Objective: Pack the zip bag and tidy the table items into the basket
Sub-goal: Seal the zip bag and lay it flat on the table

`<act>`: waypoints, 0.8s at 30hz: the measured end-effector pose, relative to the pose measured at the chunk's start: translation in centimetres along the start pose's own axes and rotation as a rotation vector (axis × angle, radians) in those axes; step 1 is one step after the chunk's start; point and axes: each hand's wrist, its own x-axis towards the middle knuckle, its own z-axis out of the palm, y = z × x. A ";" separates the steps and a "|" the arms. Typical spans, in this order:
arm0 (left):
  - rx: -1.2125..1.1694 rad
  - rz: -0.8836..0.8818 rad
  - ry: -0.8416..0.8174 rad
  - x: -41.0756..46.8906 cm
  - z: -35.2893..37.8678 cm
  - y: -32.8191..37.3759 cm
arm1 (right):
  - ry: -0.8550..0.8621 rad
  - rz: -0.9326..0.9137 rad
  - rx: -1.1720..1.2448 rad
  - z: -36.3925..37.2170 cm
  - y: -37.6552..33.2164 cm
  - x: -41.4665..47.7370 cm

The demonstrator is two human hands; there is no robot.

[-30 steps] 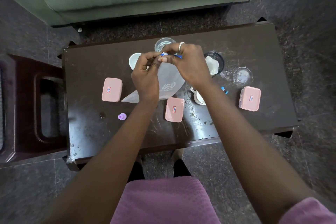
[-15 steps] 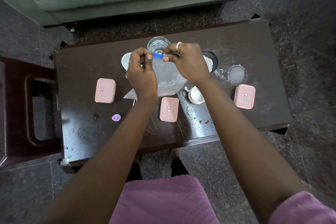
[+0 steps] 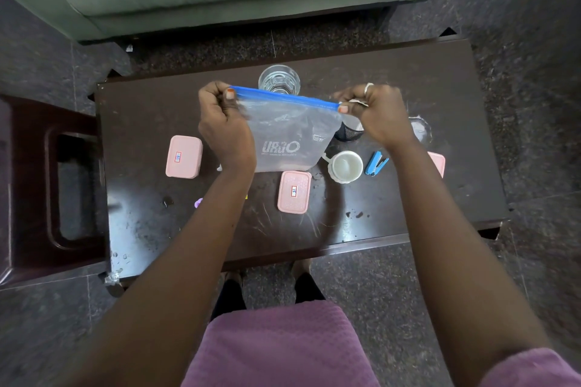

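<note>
Head cam view: both hands have the zip bag (image 3: pixel 292 138) stretched out flat above the table (image 3: pixel 393 78). Left hand (image 3: pixel 224 129) pinches the left end of the blue zip strip (image 3: pixel 283 98), right hand (image 3: pixel 375 113) pinches the right end, fingers curled tight on both. Just past the strip between the fingertips sits a glass (image 3: pixel 279 80). Below the left fingers there's a pink box (image 3: pixel 184 156); under the bag another pink box (image 3: pixel 294 192). Below the right fingers: white cup (image 3: pixel 345 166) and blue stapler (image 3: pixel 376 163), side by side.

Dark table (image 3: pixel 408 78) with pink boxes (image 3: pixel 184 156)
</note>
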 end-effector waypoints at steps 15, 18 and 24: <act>-0.211 -0.351 -0.173 2.9 -1.7 -0.2 | -0.202 0.385 0.979 6.3 0.8 -3.3; -0.059 -0.525 -0.457 3.4 -3.2 -1.9 | -0.029 0.412 0.999 6.9 0.9 -3.1; -0.103 -0.372 -0.794 1.9 -5.5 -4.6 | 0.041 0.346 0.968 7.1 0.6 -2.8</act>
